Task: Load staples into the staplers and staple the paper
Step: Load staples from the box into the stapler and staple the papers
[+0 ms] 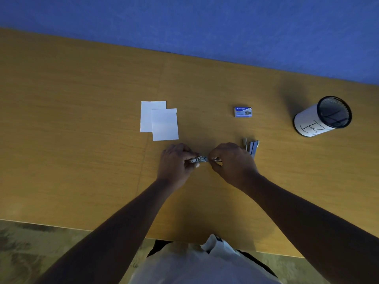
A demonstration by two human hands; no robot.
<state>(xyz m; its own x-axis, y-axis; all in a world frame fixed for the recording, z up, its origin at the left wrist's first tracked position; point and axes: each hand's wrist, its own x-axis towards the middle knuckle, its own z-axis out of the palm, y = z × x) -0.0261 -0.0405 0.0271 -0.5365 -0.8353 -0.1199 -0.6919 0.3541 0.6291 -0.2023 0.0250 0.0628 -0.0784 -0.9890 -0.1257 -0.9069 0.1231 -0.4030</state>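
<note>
A small metal stapler (202, 159) lies across the wooden table between my two hands. My left hand (176, 165) grips its left end, and my right hand (231, 162) pinches its right end; most of the stapler is hidden by fingers. A second stapler (253, 148), blue and grey, lies just right of my right hand. Two white paper sheets (160, 121) overlap on the table beyond my left hand. A small blue staple box (243, 112) sits further back on the right.
A black mesh pen cup (323, 117), wrapped in white paper with handwriting, lies on its side at the far right. The table (82, 140) ends at a blue wall behind, and its near edge runs just in front of my body.
</note>
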